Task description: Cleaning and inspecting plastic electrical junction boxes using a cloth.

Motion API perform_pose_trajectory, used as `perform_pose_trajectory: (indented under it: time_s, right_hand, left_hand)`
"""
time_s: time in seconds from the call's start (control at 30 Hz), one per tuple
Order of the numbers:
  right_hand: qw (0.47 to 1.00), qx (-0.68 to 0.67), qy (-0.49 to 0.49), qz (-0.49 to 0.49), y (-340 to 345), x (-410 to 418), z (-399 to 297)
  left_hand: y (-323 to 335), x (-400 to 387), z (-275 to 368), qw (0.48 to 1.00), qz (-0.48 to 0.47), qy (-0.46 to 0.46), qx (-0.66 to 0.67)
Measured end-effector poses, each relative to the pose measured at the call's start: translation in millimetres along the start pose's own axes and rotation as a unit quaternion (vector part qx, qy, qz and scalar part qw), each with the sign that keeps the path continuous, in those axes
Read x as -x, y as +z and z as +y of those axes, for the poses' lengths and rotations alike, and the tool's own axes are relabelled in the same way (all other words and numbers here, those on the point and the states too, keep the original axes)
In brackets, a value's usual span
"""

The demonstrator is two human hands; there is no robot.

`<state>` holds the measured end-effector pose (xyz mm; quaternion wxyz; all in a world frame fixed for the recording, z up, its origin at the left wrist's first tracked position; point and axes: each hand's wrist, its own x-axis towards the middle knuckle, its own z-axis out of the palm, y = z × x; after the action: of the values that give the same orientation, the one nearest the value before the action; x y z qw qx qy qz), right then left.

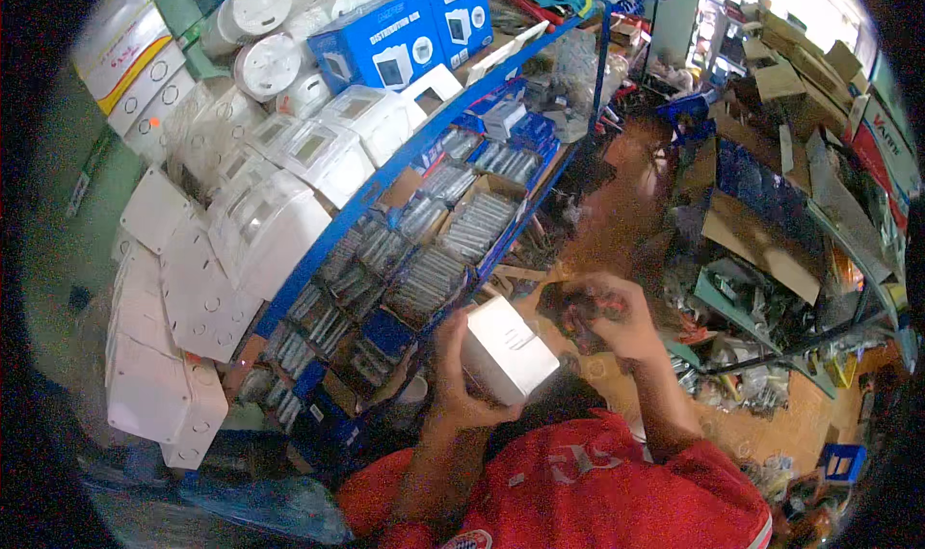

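My left hand is wrapped around the left side and underside of a small white box. The box is tilted in front of my chest, and its pale top face has a few thin marks. To the right of the box, my right hand is raised with its fingers bent. A dark, reddish blurred shape shows at those fingertips; whether it is held or lies behind them is unclear. Just left of the box, a blue metal shelf carries cartons of small metal cylindrical parts.
On the upper shelf stand white plastic enclosures, blue distribution-box cartons and wrapped white rolls. White square boxes are stacked at left. Cardboard boxes crowd a rack at right. Loose goods lie about the brown floor.
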<state>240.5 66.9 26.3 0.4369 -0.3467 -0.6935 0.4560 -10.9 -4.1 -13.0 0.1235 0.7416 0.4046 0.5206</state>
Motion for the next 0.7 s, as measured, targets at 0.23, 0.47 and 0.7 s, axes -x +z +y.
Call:
perform_pose_trajectory:
  time_s: [0.23,0.47,0.7]
  right_hand:
    - [0.969,0.102,-0.143,-0.175,1,-9,-37]
    - [0.933,0.234,-0.18,-0.205,14,-7,-51]
    - [0.937,0.281,-0.085,-0.189,15,-6,-46]
  left_hand:
    - [-4,-4,6,0.999,-0.036,-0.025,0.002]
    - [-7,-3,11,0.998,-0.05,-0.012,-0.039]
    - [-7,1,5,0.993,-0.096,-0.021,-0.062]
